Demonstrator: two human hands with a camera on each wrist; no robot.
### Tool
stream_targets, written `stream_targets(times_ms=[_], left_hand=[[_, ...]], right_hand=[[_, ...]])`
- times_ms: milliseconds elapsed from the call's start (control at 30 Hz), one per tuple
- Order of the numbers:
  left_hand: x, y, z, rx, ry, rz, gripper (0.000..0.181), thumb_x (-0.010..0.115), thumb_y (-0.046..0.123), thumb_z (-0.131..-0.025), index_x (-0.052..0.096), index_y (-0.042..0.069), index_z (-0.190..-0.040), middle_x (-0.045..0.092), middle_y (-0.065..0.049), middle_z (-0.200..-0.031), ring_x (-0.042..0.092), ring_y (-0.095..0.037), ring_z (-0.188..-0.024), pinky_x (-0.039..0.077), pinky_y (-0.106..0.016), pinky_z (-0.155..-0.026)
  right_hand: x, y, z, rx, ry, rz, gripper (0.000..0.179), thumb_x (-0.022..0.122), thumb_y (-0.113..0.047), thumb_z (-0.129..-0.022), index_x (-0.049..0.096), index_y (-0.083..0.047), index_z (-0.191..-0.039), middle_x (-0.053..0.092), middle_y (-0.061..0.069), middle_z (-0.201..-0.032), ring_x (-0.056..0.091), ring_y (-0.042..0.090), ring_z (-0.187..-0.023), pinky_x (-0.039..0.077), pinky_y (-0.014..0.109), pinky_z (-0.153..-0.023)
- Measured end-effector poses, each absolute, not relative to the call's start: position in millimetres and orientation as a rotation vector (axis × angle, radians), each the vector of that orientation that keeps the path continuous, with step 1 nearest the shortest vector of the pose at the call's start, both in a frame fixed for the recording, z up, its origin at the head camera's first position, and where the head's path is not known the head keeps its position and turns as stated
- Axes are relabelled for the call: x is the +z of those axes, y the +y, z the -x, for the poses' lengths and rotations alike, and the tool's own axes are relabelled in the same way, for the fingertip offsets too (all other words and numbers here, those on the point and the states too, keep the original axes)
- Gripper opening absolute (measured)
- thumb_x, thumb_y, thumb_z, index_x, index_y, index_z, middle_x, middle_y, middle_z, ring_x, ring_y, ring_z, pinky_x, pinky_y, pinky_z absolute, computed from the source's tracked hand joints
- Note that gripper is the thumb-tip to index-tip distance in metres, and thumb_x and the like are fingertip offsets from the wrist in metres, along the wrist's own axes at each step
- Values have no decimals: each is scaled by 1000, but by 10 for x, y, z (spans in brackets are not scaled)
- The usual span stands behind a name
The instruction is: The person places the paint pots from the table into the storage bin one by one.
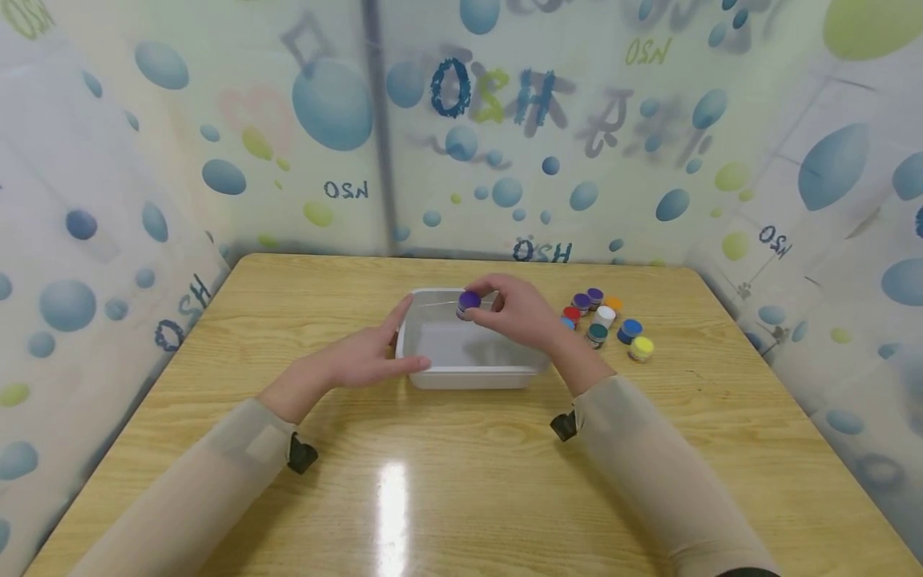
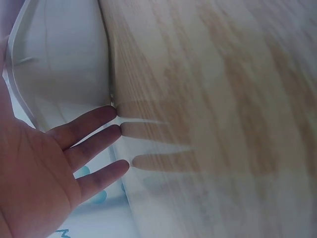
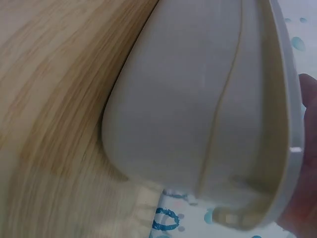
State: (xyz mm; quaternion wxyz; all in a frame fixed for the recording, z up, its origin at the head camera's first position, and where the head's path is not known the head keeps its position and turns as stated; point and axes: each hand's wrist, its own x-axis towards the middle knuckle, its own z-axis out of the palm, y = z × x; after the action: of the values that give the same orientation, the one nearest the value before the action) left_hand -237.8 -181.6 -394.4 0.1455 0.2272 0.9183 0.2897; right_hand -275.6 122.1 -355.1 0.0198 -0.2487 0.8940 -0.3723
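Observation:
A white plastic basin [image 1: 469,378] stands on the wooden table; its outer side [image 2: 69,59] fills the upper left of the left wrist view. My left hand [image 1: 353,353] rests against its left end, thumb along the front rim and fingers straight down the outside. Over the basin, my right hand [image 1: 522,311] pinches a small round jar with a purple lid [image 1: 469,301] between thumb and fingers. In the right wrist view the basin's wall [image 3: 173,109] hides most of that hand [image 3: 306,168], and the jar is out of sight.
Right of the basin stand several small jars with coloured lids, among them a white one [image 1: 605,317], a dark green one [image 1: 596,335], a blue one [image 1: 630,331] and a yellow one [image 1: 641,349]. Patterned curtains [image 1: 461,160] enclose the table [image 1: 476,473] at the back and sides.

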Motion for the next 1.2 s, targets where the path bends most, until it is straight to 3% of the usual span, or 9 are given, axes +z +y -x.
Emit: stream_targets(times_ms=[533,833,967,1200], left_hand=[[-3923,-1812,2395,791,2645,-670,120,59,78,-101,-17,22,-175,59,-28,-157,68,-33,-135,52,-56,-115],[-3912,-1813,2393,779,2645,-665,119,58,78,-101,-16,24,-176,58,-28,-157,70,-29,-127,54,-55,-112],[-3909,-1815,2390,773,2654,-662,119,59,77,-101,-15,23,-176,60,-29,-155,70,-29,-124,54,-55,-111],[-3906,-1825,2370,817,2636,-658,119,62,75,-101,-12,20,-177,59,-29,-157,64,-37,-141,50,-56,-117]], right_hand=[[-3673,849,3021,-1040,2648,829,35,81,-32,-101,74,-19,-133,76,0,-129,71,20,-112,60,40,-100],[-3697,746,3127,-846,2608,794,37,85,-33,-98,74,-20,-131,76,1,-100,68,19,-88,55,32,-79],[-3703,713,3140,-841,2529,769,38,83,-30,-100,72,-18,-134,77,1,-104,73,21,-83,57,32,-76],[-3841,666,3111,-844,2492,729,39,80,-27,-103,70,-17,-139,77,4,-108,73,19,-76,56,30,-76]])
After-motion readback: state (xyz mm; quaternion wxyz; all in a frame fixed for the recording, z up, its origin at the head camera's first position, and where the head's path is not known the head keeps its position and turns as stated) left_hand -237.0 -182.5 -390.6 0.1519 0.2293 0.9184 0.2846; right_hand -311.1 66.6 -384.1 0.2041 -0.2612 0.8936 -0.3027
